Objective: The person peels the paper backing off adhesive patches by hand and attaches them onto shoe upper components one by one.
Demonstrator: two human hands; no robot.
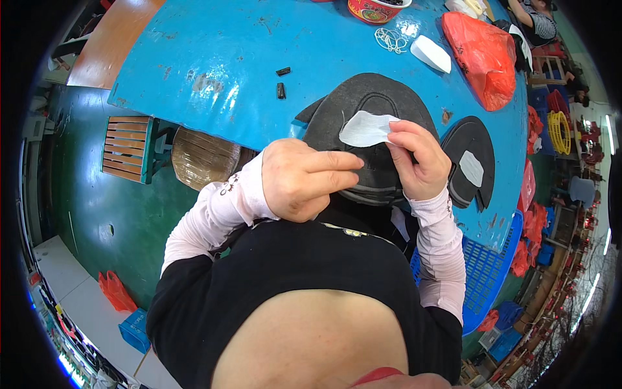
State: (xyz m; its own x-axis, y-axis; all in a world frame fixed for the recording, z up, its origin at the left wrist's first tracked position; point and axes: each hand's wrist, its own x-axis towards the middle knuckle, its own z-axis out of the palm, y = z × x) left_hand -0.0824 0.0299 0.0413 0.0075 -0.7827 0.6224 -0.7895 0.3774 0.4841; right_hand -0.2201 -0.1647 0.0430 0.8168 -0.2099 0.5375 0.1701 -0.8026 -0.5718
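My right hand [421, 159] pinches the edge of a thin white oval patch [366, 129] between thumb and fingers. The patch lies over a pile of dark grey rounded flat pieces [369, 91] with curved stitch-like lines on top. My left hand [301, 178] is at the near left edge of that pile. Its index and middle fingers stretch out over the dark surface, the others curl under, and nothing shows in it. Right of the pile is a second set of dark pieces [476, 139], with another white patch [472, 168] on it.
On the blue table [214, 58] are two small black pieces [280, 90], a white loop of string [391, 40], a white block [431, 54], a red plastic bag [483, 58] and a red bowl [376, 10]. A blue basket [483, 285] stands at my right, a slatted stool [127, 149] at left.
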